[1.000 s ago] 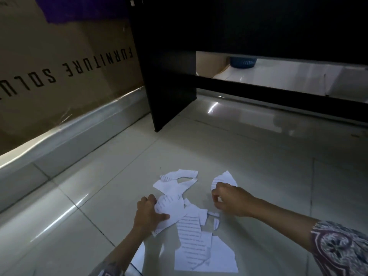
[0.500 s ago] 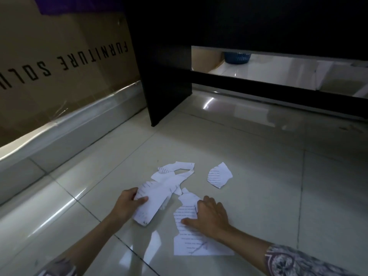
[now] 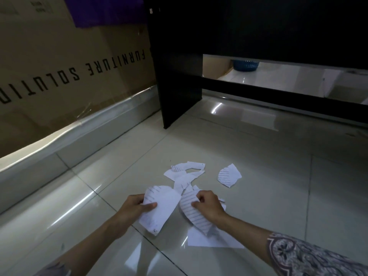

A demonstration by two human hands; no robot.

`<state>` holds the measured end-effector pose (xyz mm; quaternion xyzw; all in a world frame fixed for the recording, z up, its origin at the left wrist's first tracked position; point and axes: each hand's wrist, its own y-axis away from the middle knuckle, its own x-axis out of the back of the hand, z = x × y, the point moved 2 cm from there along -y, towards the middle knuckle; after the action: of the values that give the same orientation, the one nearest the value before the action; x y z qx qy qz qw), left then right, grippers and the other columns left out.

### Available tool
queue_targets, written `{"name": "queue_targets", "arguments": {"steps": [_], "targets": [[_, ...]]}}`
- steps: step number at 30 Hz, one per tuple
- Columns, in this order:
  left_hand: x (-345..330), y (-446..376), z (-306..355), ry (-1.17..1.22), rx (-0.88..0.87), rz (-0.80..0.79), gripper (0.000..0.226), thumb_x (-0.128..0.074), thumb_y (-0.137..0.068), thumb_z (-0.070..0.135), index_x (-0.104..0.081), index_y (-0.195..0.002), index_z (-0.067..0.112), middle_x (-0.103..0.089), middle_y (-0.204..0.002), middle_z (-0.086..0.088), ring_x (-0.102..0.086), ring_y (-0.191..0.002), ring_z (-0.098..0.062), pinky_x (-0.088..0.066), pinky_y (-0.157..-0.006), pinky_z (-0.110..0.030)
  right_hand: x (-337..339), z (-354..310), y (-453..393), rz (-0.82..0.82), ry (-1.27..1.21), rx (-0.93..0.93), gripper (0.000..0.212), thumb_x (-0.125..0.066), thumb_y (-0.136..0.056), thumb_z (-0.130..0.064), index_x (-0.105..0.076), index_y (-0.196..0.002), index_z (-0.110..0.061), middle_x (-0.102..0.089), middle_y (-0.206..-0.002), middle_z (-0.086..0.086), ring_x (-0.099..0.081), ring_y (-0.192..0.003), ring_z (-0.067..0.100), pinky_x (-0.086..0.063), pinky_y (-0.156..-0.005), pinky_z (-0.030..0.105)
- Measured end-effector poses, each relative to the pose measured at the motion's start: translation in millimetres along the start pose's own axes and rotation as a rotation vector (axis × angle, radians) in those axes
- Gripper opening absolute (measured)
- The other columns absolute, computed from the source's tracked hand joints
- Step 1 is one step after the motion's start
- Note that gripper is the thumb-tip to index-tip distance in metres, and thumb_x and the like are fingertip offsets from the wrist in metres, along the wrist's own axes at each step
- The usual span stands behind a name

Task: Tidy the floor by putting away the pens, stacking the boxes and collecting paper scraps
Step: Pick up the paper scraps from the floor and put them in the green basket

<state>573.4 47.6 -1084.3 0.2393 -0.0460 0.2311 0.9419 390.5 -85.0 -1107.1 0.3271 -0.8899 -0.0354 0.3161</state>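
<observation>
A large torn paper scrap [image 3: 159,208] is held off the floor in the left hand [image 3: 135,206], pinched between thumb and curled fingers at its upper left edge. A second, lined scrap [image 3: 194,214] is pinched by the right hand [image 3: 209,204] at its upper edge, its lower end drooping over a plain white sheet [image 3: 215,241] that lies flat on the tiled floor [image 3: 278,186]. Both grips are therefore narrow and occupied. More scraps are left lying just beyond the hands: a small cluster [image 3: 185,172] and, apart to the right, one lined piece [image 3: 229,175]. The paper is judged light, limp and easily torn; flat pieces on glossy tile are likely hard to lift, so an edge or raised corner is best pinched. A cardboard box [image 3: 69,66] stands along the left, and a dark desk panel [image 3: 179,76] rises beyond; neither blocks the scraps.
</observation>
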Motion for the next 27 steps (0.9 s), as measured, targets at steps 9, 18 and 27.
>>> {"name": "queue_targets", "arguments": {"steps": [9,18,27], "targets": [[-23.1,20.6,15.4,0.126,-0.063,-0.067,0.015,-0.065,-0.082,0.003,-0.070,-0.095,0.007,-0.075,-0.095,-0.010,-0.071,-0.087,-0.027,-0.058,-0.077,-0.037,-6.0,-36.8,24.1,-0.215,-0.504,-0.026,0.019,-0.058,-0.082,0.001,-0.072,-0.084,-0.011,-0.071,-0.088,0.011,-0.063,-0.080,0.018,-0.052,-0.076,0.029],[-6.7,25.1,26.1,0.096,-0.093,0.105,0.015,-0.068,-0.079,0.001,-0.069,-0.094,0.000,-0.072,-0.096,-0.017,-0.069,-0.088,-0.032,-0.055,-0.082,-0.041,40.5,3.2,19.7,-0.158,-0.197,0.006,0.020,-0.063,-0.079,0.002,-0.062,-0.067,-0.014,-0.060,-0.063,-0.005,-0.054,-0.057,0.002,-0.038,-0.049,0.009],[4.1,25.3,18.4,0.031,-0.079,0.178,0.019,-0.068,-0.080,0.003,-0.067,-0.096,-0.006,-0.071,-0.094,-0.022,-0.068,-0.079,-0.032,-0.056,-0.073,-0.037,44.5,61.9,15.8,-0.060,0.264,0.069,0.026,-0.078,-0.068,-0.026,-0.052,-0.072,-0.025,-0.050,-0.083,0.000,-0.050,-0.074,0.013,-0.037,-0.062,0.019]]}}
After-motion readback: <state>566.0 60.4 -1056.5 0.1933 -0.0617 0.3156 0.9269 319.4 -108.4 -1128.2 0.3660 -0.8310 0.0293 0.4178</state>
